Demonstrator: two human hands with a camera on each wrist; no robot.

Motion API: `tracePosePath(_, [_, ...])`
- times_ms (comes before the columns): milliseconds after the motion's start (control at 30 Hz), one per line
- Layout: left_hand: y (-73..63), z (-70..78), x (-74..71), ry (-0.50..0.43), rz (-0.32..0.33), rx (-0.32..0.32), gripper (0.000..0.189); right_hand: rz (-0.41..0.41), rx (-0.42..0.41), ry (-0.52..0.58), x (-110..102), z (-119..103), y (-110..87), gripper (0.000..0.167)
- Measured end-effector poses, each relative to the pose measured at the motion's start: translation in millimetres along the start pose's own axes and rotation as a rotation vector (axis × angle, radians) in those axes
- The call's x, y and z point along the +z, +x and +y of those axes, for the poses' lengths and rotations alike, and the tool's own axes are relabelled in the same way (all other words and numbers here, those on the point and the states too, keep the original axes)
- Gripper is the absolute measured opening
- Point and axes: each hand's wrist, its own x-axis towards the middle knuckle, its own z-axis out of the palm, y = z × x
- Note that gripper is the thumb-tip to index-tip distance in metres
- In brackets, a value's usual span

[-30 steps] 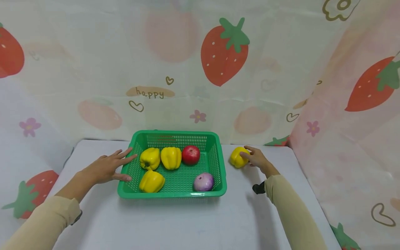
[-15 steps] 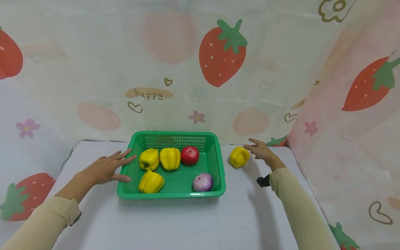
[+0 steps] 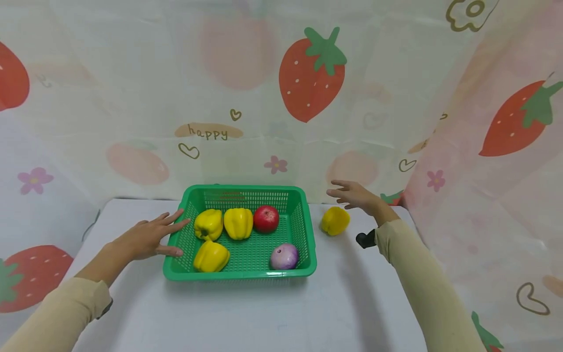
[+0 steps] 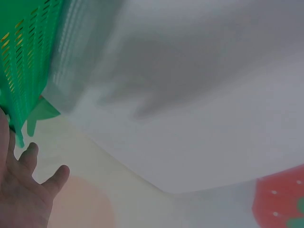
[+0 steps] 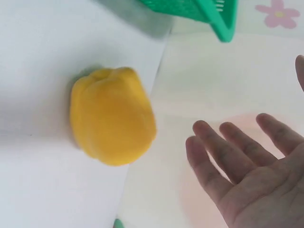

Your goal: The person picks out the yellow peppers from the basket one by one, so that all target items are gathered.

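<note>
At a white table (image 3: 220, 313), left hand (image 3: 147, 238) touches basket (image 3: 239, 276), right hand (image 3: 358, 196) hovers, grips apart.

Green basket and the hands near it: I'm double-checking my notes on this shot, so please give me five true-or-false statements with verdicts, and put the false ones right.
1. Three yellow peppers lie in the green basket. True.
2. A fourth yellow pepper lies outside it, on the table. True.
3. The right hand grips that fourth yellow pepper. False: its fingers are spread, with a gap between hand and pepper.
4. The purple onion sits at the basket's far left corner. False: it is near the front right corner.
5. The left hand is at the basket's left side. True.
</note>
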Motion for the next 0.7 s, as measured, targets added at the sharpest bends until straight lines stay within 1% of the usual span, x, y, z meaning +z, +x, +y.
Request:
tracePosePath(167, [0.6, -0.5, 0.6, 0.005, 0.005, 0.004, 0.090, -0.040, -0.028, 0.025, 7, -19, -0.5, 0.073])
tracePosePath(333, [1.2, 0.1, 0.7, 0.018, 0.010, 0.012, 0.091, -0.072, -0.073, 0.081, 20, -36, 3.1, 0.075])
tracePosePath(433, [1.3, 0.5, 0.2, 0.021, 0.006, 0.009, 0.091, -0.079, -0.091, 0.114, 29, -45, 8.3, 0.076])
tracePosePath(567, [1.2, 1.2, -0.3, 0.015, 0.004, 0.005, 0.090, -0.092, -0.108, 0.125, 43, -54, 16.7, 0.076])
tracePosePath(700, [1.1, 2.3, -0.5, 0.016, 0.008, 0.006, 0.088, -0.130, -0.125, 0.140, 58, -62, 22.9, 0.074])
